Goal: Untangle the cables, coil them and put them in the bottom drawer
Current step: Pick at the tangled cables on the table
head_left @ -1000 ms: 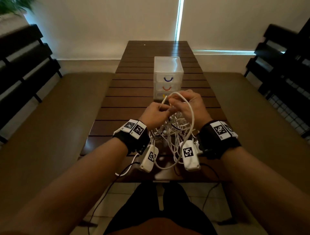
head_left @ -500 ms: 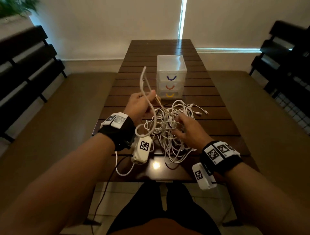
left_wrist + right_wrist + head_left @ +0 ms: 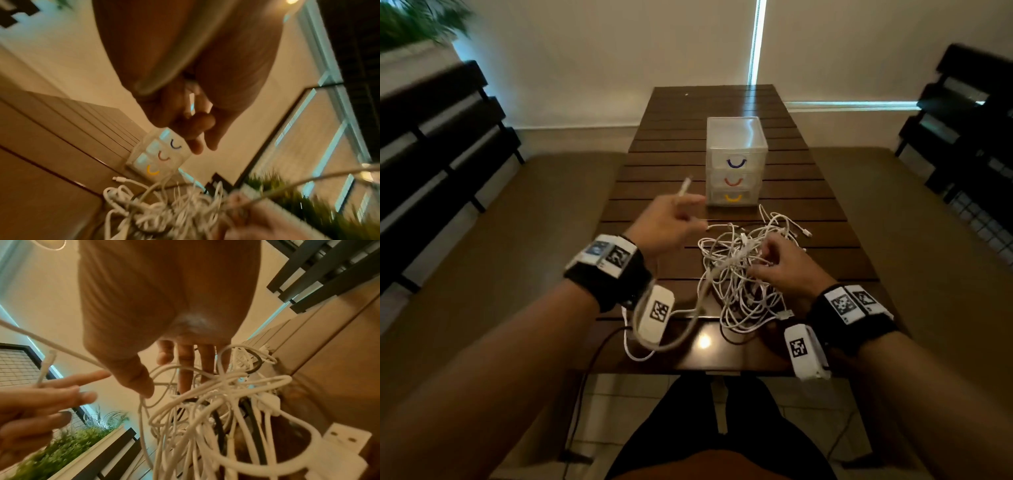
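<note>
A tangle of white cables (image 3: 736,284) lies on the brown slatted table (image 3: 654,192), in front of a small clear drawer unit (image 3: 736,144). Its bottom drawer (image 3: 732,198) has a yellow handle and is closed. My left hand (image 3: 681,210) is raised to the left of the heap and pinches one white cable, whose plug end (image 3: 684,187) sticks up above the fingers. That cable trails back under my left wrist into the heap. My right hand (image 3: 763,260) rests on the tangle with its fingers (image 3: 185,363) reaching straight in among the loops (image 3: 216,402).
Padded benches (image 3: 534,240) run along both sides of the table, with dark slatted backs (image 3: 441,147) behind them. A potted plant (image 3: 417,20) stands at the far left. A white USB plug (image 3: 345,438) lies at the near edge of the heap.
Both hands held the bundle up a second ago. The bundle now lies on the table under my right hand. My left hand has drawn one cable out to the left, and its end is now free.
</note>
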Demonstrator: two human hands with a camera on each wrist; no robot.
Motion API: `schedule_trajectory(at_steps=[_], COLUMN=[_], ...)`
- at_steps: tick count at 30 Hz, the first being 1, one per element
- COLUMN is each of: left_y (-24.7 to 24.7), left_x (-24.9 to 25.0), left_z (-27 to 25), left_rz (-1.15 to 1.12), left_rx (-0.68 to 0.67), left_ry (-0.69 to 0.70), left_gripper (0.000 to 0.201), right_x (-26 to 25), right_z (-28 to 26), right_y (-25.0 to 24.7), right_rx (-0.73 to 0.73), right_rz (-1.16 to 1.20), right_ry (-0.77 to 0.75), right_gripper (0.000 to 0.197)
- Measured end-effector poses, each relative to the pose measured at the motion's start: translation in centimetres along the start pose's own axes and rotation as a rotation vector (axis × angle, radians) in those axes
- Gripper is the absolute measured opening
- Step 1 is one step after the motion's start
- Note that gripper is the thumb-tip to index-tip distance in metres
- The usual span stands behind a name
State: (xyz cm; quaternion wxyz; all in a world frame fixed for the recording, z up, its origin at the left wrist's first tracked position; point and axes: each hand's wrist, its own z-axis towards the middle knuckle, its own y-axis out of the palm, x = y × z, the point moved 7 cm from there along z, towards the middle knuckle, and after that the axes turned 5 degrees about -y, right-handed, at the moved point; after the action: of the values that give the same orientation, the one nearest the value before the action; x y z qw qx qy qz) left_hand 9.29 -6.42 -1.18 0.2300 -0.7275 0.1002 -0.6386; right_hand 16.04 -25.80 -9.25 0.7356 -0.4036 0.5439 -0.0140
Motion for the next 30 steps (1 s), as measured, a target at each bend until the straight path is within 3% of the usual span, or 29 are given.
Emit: schedule_trajectory(at_steps=[2,4,7,10,16,18,20,22,25,28,30], left_y=[2.8,5.1,6.8,7.6,8.3,8.0,7.2,6.1,5.2,3.7,2.6], left_x=[-0.7,-1.0,-0.6,-0.2,-0.6,-0.6,-0.3,-0.2,-0.1,-1.1,-2.0], left_z=[0.0,0.0,0.4,0.4,1.0,1.4,1.5,1.5,1.5,1.9,2.0], left_rz=[0.130,0.230,0.198,0.081,0.027,0.017,0.005,-0.144,-0.338,-0.380,-0.461], left_rx=[-0.133,-0.222,-0.242,-0.281,-0.166,-0.103,-0.034,0.018,0.001,0.062,0.103], left_ry=[0.070,0.086,0.089,0.105,0.048,0.037,0.043,0.037,0.014,-0.011,-0.037], left_gripper=[0.057,0.062,0.053,0.035,0.009,0.012,0.015,0.016,0.014,0.018,0.019], right_x=[-0.6,-1.7,-3.7,-4.8,-9.6,-10.3,-9.7,-7.8,-3.6,-0.9,-0.1], right_z=[-0.2,-0.5,-1.1,-1.3,-1.2,-1.3,-1.6,-1.7,-1.9,-1.9,-1.5], right_y=[-0.2,-0.7,-0.8,-1.6,-5.6,-6.2,-5.8,-4.4,-1.1,0.5,0.3], right_rx=[0.029,0.090,0.097,0.100,0.244,0.282,0.305,0.299,0.152,0.027,0.012], right_rz=[-0.032,-0.132,-0.219,-0.012,0.251,0.337,0.427,0.437,0.120,0.000,-0.081], right_ry=[-0.002,-0.057,-0.220,-0.226,-0.416,-0.444,-0.408,-0.290,-0.058,-0.043,-0.034], right_gripper=[0.023,0.024,0.024,0.007,0.009,0.009,0.010,0.019,0.020,0.004,0.009])
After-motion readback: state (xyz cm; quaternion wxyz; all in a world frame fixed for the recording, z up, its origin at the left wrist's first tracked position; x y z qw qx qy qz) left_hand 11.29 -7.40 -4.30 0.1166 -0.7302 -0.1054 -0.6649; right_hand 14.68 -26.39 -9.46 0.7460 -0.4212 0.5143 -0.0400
